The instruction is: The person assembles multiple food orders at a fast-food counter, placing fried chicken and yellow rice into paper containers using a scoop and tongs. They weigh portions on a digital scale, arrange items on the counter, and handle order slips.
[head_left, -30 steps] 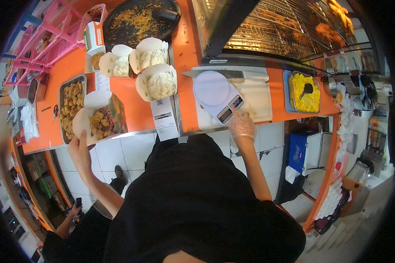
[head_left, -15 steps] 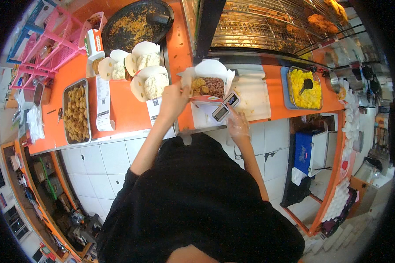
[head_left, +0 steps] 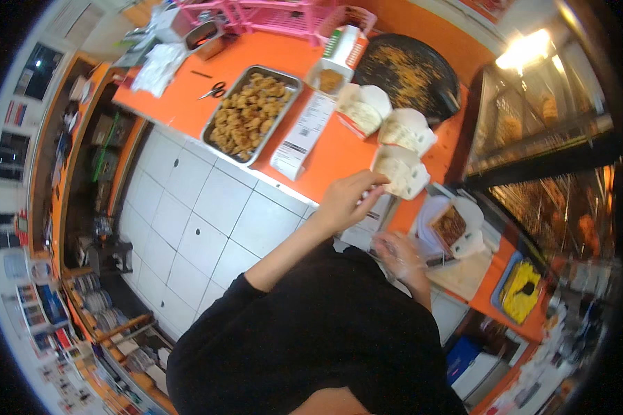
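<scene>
My left hand [head_left: 353, 200] is bare, its fingers curled together beside the nearest white paper food box [head_left: 400, 169]. Anything inside its grip is hidden. My right hand [head_left: 403, 257], in a clear plastic glove, is blurred beside a kitchen scale [head_left: 429, 214]. On the scale stands an open paper box [head_left: 472, 242] with brown food in it. Two more open white boxes [head_left: 406, 130] [head_left: 364, 109] line up farther back, pale food in them. Left of the boxes lies a printed paper slip [head_left: 304, 138], next to a metal tray of fried chicken pieces [head_left: 253, 117].
A black round pan with crumbs [head_left: 405, 72] is at the back. Scissors [head_left: 212, 90] lie left of the tray. A glass dish of yellow food [head_left: 520, 290] with a dark scoop stands at right. The lit glass cabinet [head_left: 540, 131] borders the counter's right side.
The view has turned toward the left. My left hand has let go of the box with brown food and now is beside the white boxes. My right hand remains near the scale.
</scene>
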